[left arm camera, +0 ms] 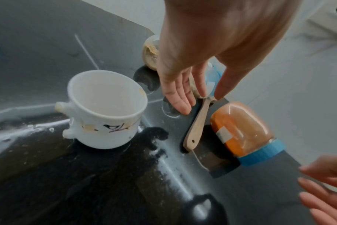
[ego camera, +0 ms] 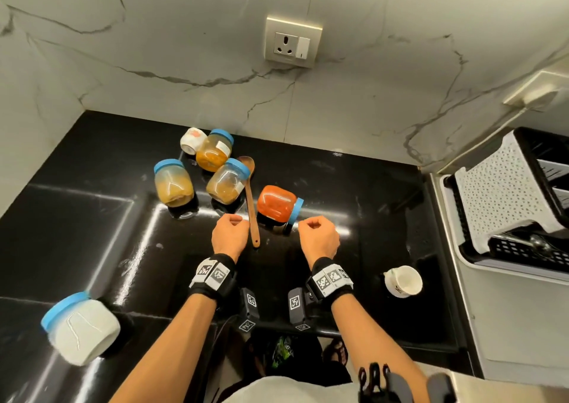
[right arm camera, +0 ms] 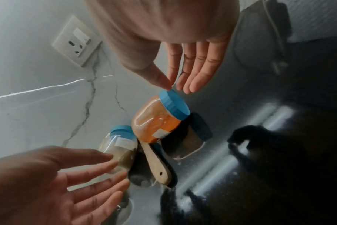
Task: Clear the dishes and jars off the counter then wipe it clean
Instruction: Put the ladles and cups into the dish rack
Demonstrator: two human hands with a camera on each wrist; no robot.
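Observation:
An orange jar (ego camera: 275,202) (left arm camera: 240,129) (right arm camera: 154,121) with a blue lid lies on its side on the black counter (ego camera: 385,187). A wooden spoon (ego camera: 251,202) (left arm camera: 196,127) (right arm camera: 156,161) lies just left of it. My left hand (ego camera: 231,233) (left arm camera: 198,97) hovers by the spoon's handle, fingers straight, holding nothing. My right hand (ego camera: 317,236) (right arm camera: 181,88) is empty too, its thumb close by the jar's lid. Three amber jars (ego camera: 174,184) (ego camera: 215,153) (ego camera: 228,184) and a small white cup (ego camera: 192,140) stand behind. A white jar (ego camera: 80,325) sits front left, a white cup (ego camera: 403,281) front right.
A white and black dish rack (ego camera: 508,193) fills the ledge to the right of the counter. A wall socket (ego camera: 292,44) sits on the marble backsplash. White powder streaks mark the counter around the hands. The counter's front edge runs just below my wrists.

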